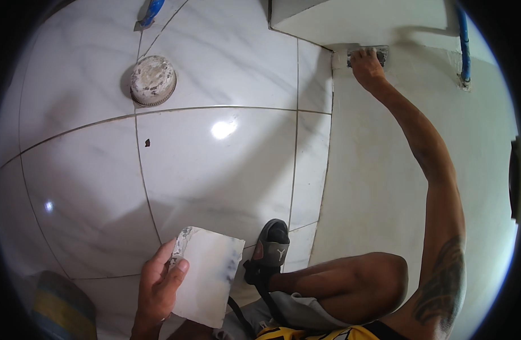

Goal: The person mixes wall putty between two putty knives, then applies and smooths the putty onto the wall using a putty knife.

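At the lower left, my left hand [161, 283] grips the edge of a flat, whitish, roughly rectangular board [206, 277], thumb on top. Crusted white residue runs along the board's far left corner, and a dark smudge marks its right side. My right arm stretches far forward, and my right hand [367, 67] is closed on a flat grey scraper [384, 52]. The scraper lies against the pale wall [373, 170] close to the inner corner. My fingers cover part of it, so its exact shape cannot be told.
On the marbled white tile floor [215, 170] stands a round, plaster-crusted tub [152, 79]. Beyond it lies a blue-handled tool [151, 12]. A small dark chip [147, 143] is nearer. A blue pipe [465, 51] juts from the wall. A banded bucket [62, 309] stands lower left, near my sandalled foot [273, 249].
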Demonstrator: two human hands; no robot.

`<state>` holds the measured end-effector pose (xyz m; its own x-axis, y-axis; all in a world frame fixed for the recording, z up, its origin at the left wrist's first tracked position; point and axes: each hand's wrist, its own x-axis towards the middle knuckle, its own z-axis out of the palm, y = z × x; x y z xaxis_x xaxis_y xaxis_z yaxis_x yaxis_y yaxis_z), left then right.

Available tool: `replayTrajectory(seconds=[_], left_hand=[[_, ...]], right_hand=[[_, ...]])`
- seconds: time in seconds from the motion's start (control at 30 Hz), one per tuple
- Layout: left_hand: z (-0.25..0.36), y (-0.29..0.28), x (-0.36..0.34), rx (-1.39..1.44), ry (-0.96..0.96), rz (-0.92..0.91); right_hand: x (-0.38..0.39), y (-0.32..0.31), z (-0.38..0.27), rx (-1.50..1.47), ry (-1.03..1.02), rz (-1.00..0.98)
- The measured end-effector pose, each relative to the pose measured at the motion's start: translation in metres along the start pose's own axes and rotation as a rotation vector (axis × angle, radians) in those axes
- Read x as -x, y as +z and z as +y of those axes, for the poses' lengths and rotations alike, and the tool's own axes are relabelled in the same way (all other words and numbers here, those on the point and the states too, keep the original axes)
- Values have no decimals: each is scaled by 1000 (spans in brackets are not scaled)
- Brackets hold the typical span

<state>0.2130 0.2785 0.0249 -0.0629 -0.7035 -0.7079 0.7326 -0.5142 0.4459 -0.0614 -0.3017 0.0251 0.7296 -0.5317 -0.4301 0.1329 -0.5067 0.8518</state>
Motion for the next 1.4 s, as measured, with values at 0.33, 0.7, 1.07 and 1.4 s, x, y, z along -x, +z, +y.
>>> replayTrajectory(seconds=[0.33, 0.7, 1.07, 1.4], left_hand=[[1, -1, 2, 15, 16, -4], [2, -7, 4, -23, 12, 25], [0, -8, 8, -49, -22, 102], [2, -2, 4, -33, -10, 39]], right_hand=[[57, -32, -28, 42, -83, -50], [3, -25, -40, -8, -40, 129], [-32, -2, -52, 8, -16, -89], [-4, -9, -67, 50, -26, -74]])
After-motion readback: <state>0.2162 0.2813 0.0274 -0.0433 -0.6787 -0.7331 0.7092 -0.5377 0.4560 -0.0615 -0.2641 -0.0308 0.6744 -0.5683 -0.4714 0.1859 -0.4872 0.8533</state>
